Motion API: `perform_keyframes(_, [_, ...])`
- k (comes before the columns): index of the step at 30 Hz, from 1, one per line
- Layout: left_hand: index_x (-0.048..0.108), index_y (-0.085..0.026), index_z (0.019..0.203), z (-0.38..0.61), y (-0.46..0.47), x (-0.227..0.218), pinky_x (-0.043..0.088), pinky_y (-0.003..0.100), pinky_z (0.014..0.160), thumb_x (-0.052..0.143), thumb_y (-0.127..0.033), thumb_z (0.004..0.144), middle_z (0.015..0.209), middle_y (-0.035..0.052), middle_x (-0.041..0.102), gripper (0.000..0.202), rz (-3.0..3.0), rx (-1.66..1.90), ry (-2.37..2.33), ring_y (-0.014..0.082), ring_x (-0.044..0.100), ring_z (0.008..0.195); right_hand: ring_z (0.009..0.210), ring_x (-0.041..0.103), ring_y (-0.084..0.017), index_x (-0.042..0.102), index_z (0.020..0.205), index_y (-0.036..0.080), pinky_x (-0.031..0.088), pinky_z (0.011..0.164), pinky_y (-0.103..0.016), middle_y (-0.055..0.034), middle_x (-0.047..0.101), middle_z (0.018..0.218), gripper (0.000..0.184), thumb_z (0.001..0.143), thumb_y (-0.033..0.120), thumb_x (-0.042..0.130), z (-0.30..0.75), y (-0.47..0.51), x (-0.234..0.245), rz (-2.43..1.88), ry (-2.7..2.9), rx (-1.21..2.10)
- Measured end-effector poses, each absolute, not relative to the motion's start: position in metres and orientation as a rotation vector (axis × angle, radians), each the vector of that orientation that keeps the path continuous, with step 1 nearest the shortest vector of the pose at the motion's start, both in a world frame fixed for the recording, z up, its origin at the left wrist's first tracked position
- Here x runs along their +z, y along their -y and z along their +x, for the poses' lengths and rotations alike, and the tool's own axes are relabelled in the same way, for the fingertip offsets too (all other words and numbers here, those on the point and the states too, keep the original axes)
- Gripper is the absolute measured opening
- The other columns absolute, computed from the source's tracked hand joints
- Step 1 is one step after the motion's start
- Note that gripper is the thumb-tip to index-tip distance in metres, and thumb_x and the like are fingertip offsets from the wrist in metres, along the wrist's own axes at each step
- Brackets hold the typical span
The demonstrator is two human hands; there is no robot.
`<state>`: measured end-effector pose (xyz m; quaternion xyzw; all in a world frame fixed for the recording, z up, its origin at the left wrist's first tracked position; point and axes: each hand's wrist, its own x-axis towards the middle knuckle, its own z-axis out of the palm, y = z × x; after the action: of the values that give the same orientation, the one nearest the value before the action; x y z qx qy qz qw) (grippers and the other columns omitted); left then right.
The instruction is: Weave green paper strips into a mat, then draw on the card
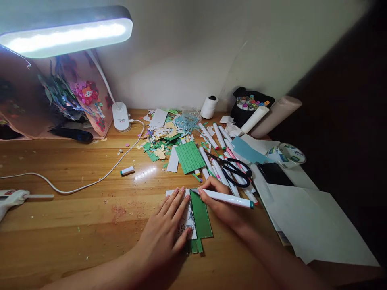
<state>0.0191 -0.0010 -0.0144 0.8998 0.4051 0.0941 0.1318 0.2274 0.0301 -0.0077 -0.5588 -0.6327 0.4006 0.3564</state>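
Observation:
My left hand (167, 221) lies flat with its fingers stretched over a white paper piece (189, 219) that bears black drawings. Under and beside that paper is a green card piece (202, 217), with narrow green strips at its lower end. My right hand (216, 197) is closed around a white marker (229, 197) with a teal end. The marker's tip touches or nearly touches the top of the green card, by the paper's edge. A marker cap (127, 170) lies apart on the table, to the left.
Paper scraps (163, 139), a lined green card (190, 157), loose markers and black-handled scissors (237, 171) lie beyond my hands. White sheets (320, 221) and a tape roll (287, 155) are on the right. A lamp (69, 34) hangs upper left; its cable (115, 163) crosses the table near a glue gun (15, 199).

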Motion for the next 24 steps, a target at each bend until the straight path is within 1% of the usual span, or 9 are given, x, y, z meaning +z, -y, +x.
perform_keyframes(5, [0.006, -0.021, 0.151, 0.0185, 0.0009, -0.0147, 0.024, 0.042, 0.114, 0.036, -0.042, 0.098, 0.155, 0.0046, 0.017, 0.064, 2.617, 0.237, -1.171, 0.0233, 0.018, 0.142, 0.069, 0.054, -0.016, 0.053, 0.078, 0.021, 0.041, 0.061, -0.025, 0.0006, 0.057, 0.073, 0.019, 0.086, 0.038, 0.057, 0.2272, -0.0306, -0.0070, -1.421, 1.634, 1.027])
perform_keyframes(12, [0.006, -0.020, 0.151, 0.0187, 0.0024, -0.0131, 0.023, 0.042, 0.114, 0.036, -0.042, 0.098, 0.154, 0.0052, 0.019, 0.065, 2.606, 0.262, -1.180, 0.0231, 0.018, 0.142, 0.069, 0.053, -0.014, 0.051, 0.081, 0.021, 0.041, 0.062, -0.025, 0.0014, 0.054, 0.074, 0.018, 0.090, 0.037, 0.053, 0.2266, -0.0304, -0.0110, -1.368, 1.598, 0.986])
perform_keyframes(19, [0.010, -0.017, 0.151, 0.0175, 0.0065, -0.0168, 0.027, 0.041, 0.113, 0.041, -0.041, 0.095, 0.154, 0.0058, 0.021, 0.068, 2.658, 0.289, -1.211, 0.0246, 0.020, 0.141, 0.068, 0.053, -0.014, 0.051, 0.081, 0.021, 0.040, 0.061, -0.025, 0.0011, 0.054, 0.074, 0.020, 0.091, 0.038, 0.051, 0.2262, -0.0297, -0.0088, -1.384, 1.589, 1.025])
perform_keyframes(24, [0.012, -0.015, 0.150, 0.0172, 0.0049, -0.0144, 0.026, 0.040, 0.114, 0.042, -0.047, 0.094, 0.154, 0.0058, 0.018, 0.071, 2.640, 0.237, -1.170, 0.0244, 0.016, 0.142, 0.071, 0.053, -0.014, 0.051, 0.082, 0.021, 0.040, 0.064, -0.026, 0.0010, 0.055, 0.076, 0.018, 0.091, 0.037, 0.053, 0.2286, -0.0297, -0.0089, -1.390, 1.609, 1.007])
